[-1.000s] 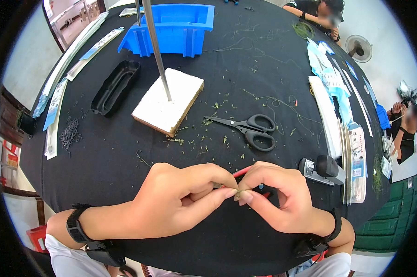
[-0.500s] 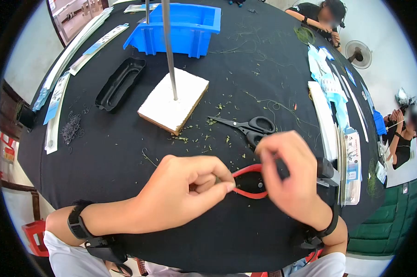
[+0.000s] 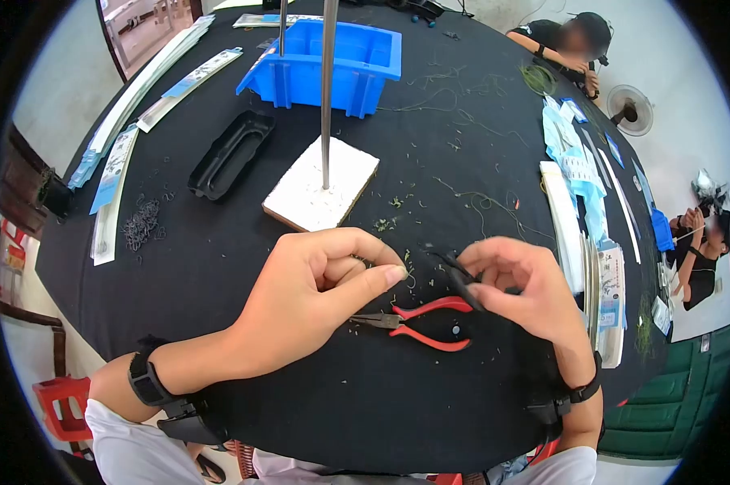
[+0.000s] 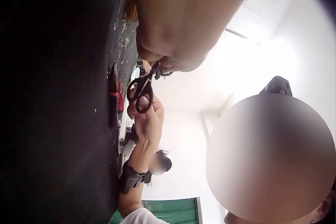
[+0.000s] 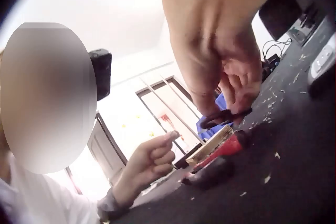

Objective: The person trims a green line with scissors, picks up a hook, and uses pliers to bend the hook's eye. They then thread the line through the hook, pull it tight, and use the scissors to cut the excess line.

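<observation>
On the black table [image 3: 340, 420]: red-handled pliers [image 3: 395, 321] lie flat below the hands, jaws toward 9 o'clock, handles toward 3; the hours here count from them in the head view.
Left hand [image 3: 316, 279]: at 10 o'clock, thumb and forefinger closed tip to tip, other fingers curled in; a thin strand [image 3: 413, 281] shows at the pinch, too small to make out well.
Right hand [image 3: 543, 291]: at 2 o'clock, fingers and thumb bent round the scissor handles.
Scissors [image 3: 459, 281]: black, raised in that hand at about 2 o'clock, points toward 11, blurred.
Block: white-topped block [image 3: 349, 174] at 11 o'clock, metal rod [image 3: 327, 97] upright in it.
Containers: blue bin [image 3: 369, 97] between 11 and 12; black tray [image 3: 230, 158] between 10 and 11.
Small stuff: dark wiry heap [image 3: 142, 226] at 10.
Packets: stacked packets [image 3: 611, 295] at 3.
</observation>
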